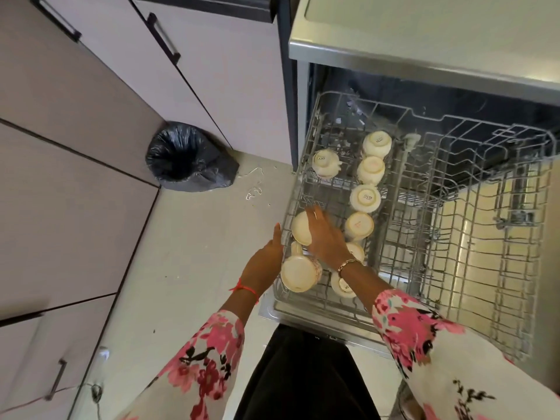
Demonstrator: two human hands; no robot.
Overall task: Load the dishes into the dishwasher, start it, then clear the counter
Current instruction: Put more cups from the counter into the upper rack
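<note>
Fingers (316, 215) of the right hand (325, 234) lie spread over an upturned cream cup (301, 227) at the left edge of the pulled-out upper rack (454, 225), wrapped around its side so that the cup sits under the palm and against the rack wall. The left hand (265, 262) closes on a larger cream mug (300, 272) just nearer the camera, its forefinger pointing up along the rack's outer edge; the rest of its fingers are hidden behind the mug, so how tightly they grip cannot be told.

More cups stand bottom-up in a row down the rack's middle (365, 197), with one alone at the far left (325, 163). Two cups beneath the right wrist are half covered by the arm and its bracelet.

Several bases carry a printed mark; on the clearest it reads "SISTA", while the others are too small or turned to read. The lower rack under the wires is blurred. A black bin bag (189, 157) sits on the floor by the cabinets.
</note>
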